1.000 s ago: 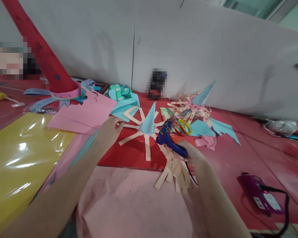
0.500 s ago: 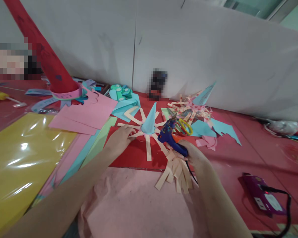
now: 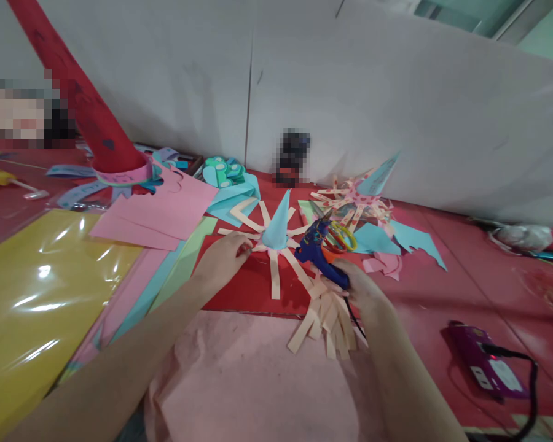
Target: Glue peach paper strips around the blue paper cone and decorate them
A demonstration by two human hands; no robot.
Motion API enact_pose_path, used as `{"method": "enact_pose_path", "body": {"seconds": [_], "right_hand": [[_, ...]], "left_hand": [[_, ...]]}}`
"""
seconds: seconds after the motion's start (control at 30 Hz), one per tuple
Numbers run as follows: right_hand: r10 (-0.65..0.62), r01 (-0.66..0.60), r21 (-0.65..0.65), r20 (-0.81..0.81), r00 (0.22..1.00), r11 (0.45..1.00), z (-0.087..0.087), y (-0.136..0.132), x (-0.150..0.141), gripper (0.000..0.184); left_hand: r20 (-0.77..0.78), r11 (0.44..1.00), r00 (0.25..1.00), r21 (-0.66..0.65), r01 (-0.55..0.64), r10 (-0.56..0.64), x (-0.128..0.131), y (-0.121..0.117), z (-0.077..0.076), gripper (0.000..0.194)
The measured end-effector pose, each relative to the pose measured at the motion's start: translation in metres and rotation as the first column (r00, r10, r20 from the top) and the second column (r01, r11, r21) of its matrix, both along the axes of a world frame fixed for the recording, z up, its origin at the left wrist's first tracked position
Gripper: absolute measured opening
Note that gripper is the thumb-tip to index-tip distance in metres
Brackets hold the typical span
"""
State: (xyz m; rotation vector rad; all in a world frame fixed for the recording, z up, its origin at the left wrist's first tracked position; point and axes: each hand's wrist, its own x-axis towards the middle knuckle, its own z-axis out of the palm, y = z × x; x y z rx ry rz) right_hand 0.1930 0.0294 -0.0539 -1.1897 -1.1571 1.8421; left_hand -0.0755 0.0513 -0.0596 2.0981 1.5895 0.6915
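Gripping blue glue gun [image 3: 322, 264], right hand [image 3: 356, 287] sits beside loose cream strips [image 3: 329, 322]. Left hand [image 3: 225, 256], fingers curled, near blue cone [image 3: 275, 228]; can't tell if pinching. Cone stands on red sheet [image 3: 244, 285]. Yellow-handled scissors [image 3: 351, 238] behind gun; second cone [image 3: 380, 175] farther back.

The cone [image 3: 275, 230] stands on the board [image 3: 242, 285], strips [image 3: 275, 279] fanned round it. Just left of it is the left hand [image 3: 225, 255]; to its right, the right hand [image 3: 352, 282] holds the glue gun [image 3: 320, 259], scissors [image 3: 345, 236] just behind, loose strips [image 3: 329, 322] in front. Farther back right, near the wall [image 3: 373, 80], stands a second cone [image 3: 378, 177]. Sheets [image 3: 166, 215] lie left, a tube [image 3: 94, 116] behind them; a device [image 3: 482, 359] lies front right.
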Motion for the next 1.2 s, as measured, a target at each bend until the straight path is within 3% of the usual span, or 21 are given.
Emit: {"method": "enact_pose_path", "body": {"seconds": [0.2,0.3,0.4,0.5,0.63,1.2], "right_hand": [[-0.106,0.106,-0.043,-0.007,0.994,0.993,-0.002,0.002,0.003,0.03],[-0.222,0.22,-0.047,-0.035,0.974,0.974,-0.002,0.005,0.005,0.028],[-0.281,0.277,-0.067,-0.065,0.957,0.958,-0.002,0.006,0.007,0.028],[-0.27,0.265,-0.078,-0.068,0.96,0.961,-0.003,0.007,0.007,0.027],[-0.283,0.28,-0.055,-0.058,0.957,0.958,-0.004,0.006,0.004,0.023],[-0.261,0.258,-0.066,-0.043,0.964,0.964,-0.003,0.007,0.004,0.029]], "left_hand": [[-0.057,0.979,0.998,0.202,-0.004,0.016,0.005,-0.004,0.006,0.018],[-0.141,0.949,0.978,0.256,0.187,-0.155,0.018,-0.013,0.0,0.023],[-0.251,0.873,0.888,0.213,0.438,-0.385,0.036,-0.023,-0.013,0.045],[-0.374,0.828,0.808,0.155,0.539,-0.455,0.051,-0.03,-0.026,0.052],[-0.423,0.835,0.795,0.143,0.531,-0.434,0.056,-0.032,-0.033,0.048],[-0.448,0.82,0.781,0.161,0.549,-0.435,0.051,-0.029,-0.034,0.045]]}}
